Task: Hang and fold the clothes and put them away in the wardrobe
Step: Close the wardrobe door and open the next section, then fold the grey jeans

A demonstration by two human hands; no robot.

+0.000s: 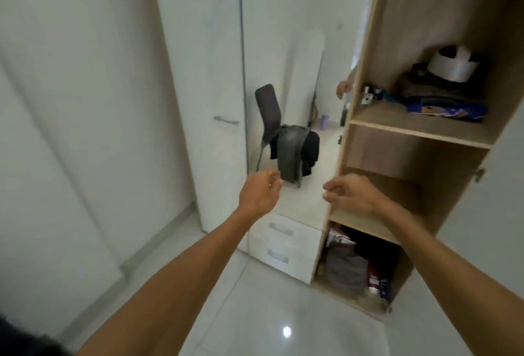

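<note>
Hands first: left hand (259, 190) and right hand (350, 195) reach forward empty, fingers loosely apart. Beyond them, dark clothes (295, 154) lie draped over the chair (268, 109), unfolded. Some garments already sit in the wardrobe (411, 129); its middle shelf looks bare.
</note>
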